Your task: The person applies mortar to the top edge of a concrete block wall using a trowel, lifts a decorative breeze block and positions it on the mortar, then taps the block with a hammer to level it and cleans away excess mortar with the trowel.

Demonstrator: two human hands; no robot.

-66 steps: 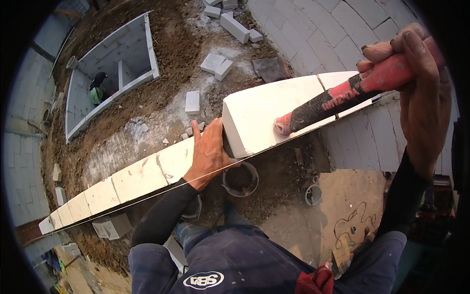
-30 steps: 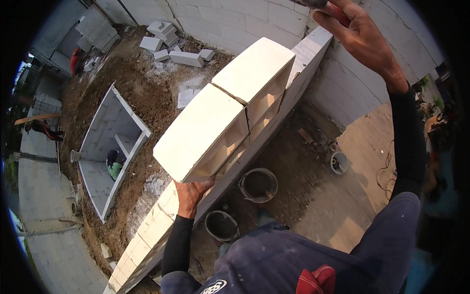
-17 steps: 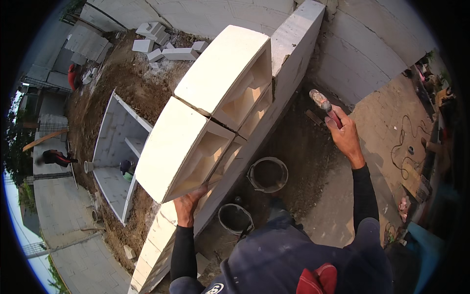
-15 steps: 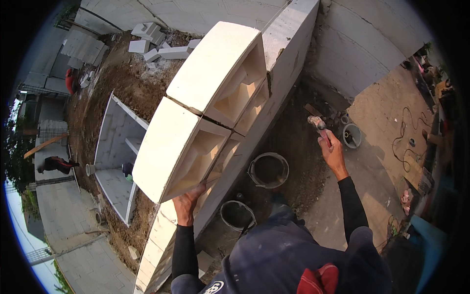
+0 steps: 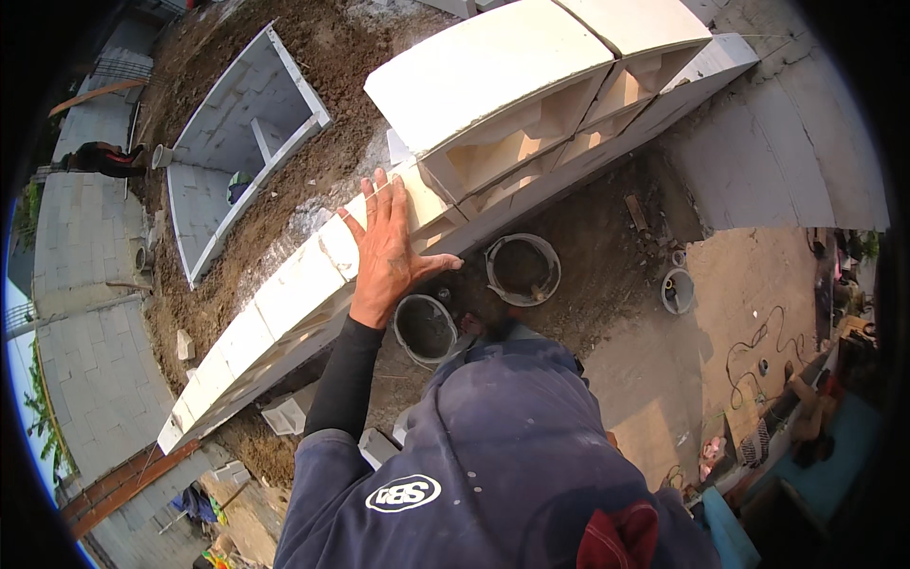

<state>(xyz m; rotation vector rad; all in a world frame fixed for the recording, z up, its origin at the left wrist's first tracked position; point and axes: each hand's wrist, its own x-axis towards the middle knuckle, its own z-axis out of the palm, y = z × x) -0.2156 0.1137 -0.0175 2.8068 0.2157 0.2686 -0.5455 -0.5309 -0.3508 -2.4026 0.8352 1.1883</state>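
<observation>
My left hand [image 5: 384,251] is spread, fingers apart, over the top of a long wall of cream blocks [image 5: 327,248]. The fingertips lie by the near end of a large raised block [image 5: 493,71]; whether they press on it I cannot tell. The raised blocks have hollow recesses in the side that faces me. My right hand is out of sight, and so is the tool it held before. Below the wall stand two round buckets, one bucket [image 5: 403,349] close to my left wrist and another bucket [image 5: 512,301] farther right, with grey material inside.
A smaller bucket [image 5: 677,291] stands on the ground at right, near a loose dark cable [image 5: 749,351]. Beyond the wall, bare soil surrounds a grey block enclosure [image 5: 213,123]. Another person [image 5: 104,159] is at far left. A grey wall [image 5: 787,142] rises at upper right.
The view has turned, shifting the wall rightward and upward. My left hand has left the raised block's underside and now spreads over the wall top. My right hand, with its red-handled tool, has gone from view.
</observation>
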